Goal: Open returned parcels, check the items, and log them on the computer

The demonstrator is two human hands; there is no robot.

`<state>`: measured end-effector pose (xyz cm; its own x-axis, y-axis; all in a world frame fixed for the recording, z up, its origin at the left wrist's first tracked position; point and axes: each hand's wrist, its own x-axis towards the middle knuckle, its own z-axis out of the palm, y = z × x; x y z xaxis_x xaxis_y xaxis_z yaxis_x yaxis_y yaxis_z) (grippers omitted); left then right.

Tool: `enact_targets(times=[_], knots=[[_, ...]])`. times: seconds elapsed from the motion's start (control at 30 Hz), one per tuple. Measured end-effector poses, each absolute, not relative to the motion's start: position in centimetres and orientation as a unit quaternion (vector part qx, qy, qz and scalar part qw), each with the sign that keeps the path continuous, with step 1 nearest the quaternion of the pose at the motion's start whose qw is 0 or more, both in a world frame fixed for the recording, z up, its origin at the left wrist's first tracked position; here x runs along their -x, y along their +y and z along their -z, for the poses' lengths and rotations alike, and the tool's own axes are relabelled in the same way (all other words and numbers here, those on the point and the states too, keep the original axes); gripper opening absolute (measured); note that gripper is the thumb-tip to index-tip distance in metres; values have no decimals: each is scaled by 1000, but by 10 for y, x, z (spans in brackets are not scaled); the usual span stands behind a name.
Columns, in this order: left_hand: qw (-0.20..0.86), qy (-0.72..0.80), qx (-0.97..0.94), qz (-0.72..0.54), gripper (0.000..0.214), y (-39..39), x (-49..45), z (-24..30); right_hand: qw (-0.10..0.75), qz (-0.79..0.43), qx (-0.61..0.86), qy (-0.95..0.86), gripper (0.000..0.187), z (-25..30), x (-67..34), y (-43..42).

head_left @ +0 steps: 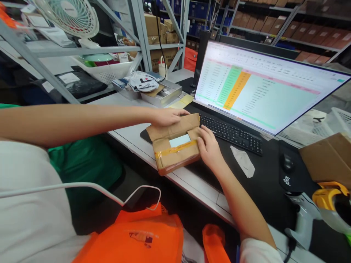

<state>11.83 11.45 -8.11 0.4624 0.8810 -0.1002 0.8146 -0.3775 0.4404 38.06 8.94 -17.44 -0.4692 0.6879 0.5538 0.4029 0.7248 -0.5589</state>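
A small brown cardboard parcel [175, 146] bound with yellow tape lies at the desk's front edge, a pale label showing in its middle. My left hand [167, 117] rests on its far top flap, fingers curled over the edge. On the parcel's right side, my right hand [210, 148] has its fingers pressed against the cardboard. Both hands hold the parcel in front of the black keyboard [233, 133].
A large monitor [263, 87] shows a spreadsheet. A black mouse [287, 162] sits on a mat, with a cardboard box [326, 159] and a tape dispenser [333, 201] at right. A metal tray [161, 95] and a fan [68, 16] stand at left. An orange bag [137, 237] lies below.
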Motion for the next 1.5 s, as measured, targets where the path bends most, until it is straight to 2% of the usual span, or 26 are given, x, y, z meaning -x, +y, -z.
enact_targets(times=[0.07, 0.13, 0.23, 0.33, 0.43, 0.57, 0.63, 0.73, 0.87, 0.93, 1.0, 1.07, 1.13, 1.23, 1.37, 1.5], knots=[[224, 527, -809, -131, 65, 116, -114, 103, 363, -118, 297, -875, 33, 169, -383, 87], [242, 530, -793, -176, 59, 116, -114, 126, 356, -83, 263, -893, 39, 167, -384, 89], [271, 530, -770, -229, 52, 116, -116, 146, 452, -26, 221, -864, 55, 173, -386, 94], [139, 510, -800, -283, 46, 104, -108, 139, 543, 62, 185, -817, 46, 185, -395, 90], [3, 413, -871, -265, 30, 64, -98, 118, 538, 126, 169, -816, 23, 201, -412, 74], [-20, 323, -918, -231, 27, -3, -94, 124, 452, 149, 173, -862, 6, 225, -432, 47], [-6, 327, -914, -240, 38, -21, -98, 144, 425, 144, 178, -876, 12, 223, -437, 35], [13, 332, -892, -306, 49, -23, -108, 172, 352, 86, 261, -895, 23, 184, -430, 24], [-16, 316, -845, -431, 40, -18, -118, 183, 120, 14, 509, -852, 38, 102, -395, 34], [-58, 305, -807, -502, 39, -19, -116, 187, 40, -15, 535, -844, 46, 76, -377, 49], [-101, 325, -758, -557, 44, -23, -108, 195, 23, -43, 507, -861, 42, 66, -367, 64], [-117, 402, -719, -555, 52, -29, -96, 210, 68, -79, 482, -870, 30, 69, -371, 74], [-97, 497, -703, -499, 60, -38, -83, 225, 145, -144, 474, -857, 19, 78, -389, 80], [-32, 561, -711, -422, 64, -54, -70, 232, 262, -313, 467, -785, 25, 104, -426, 81], [23, 520, -786, -334, 59, -61, -66, 184, 371, -512, 461, -623, 39, 152, -449, 67], [-13, 524, -843, -120, 45, -40, -93, 112, 422, -584, 419, -552, 41, 187, -438, 44]])
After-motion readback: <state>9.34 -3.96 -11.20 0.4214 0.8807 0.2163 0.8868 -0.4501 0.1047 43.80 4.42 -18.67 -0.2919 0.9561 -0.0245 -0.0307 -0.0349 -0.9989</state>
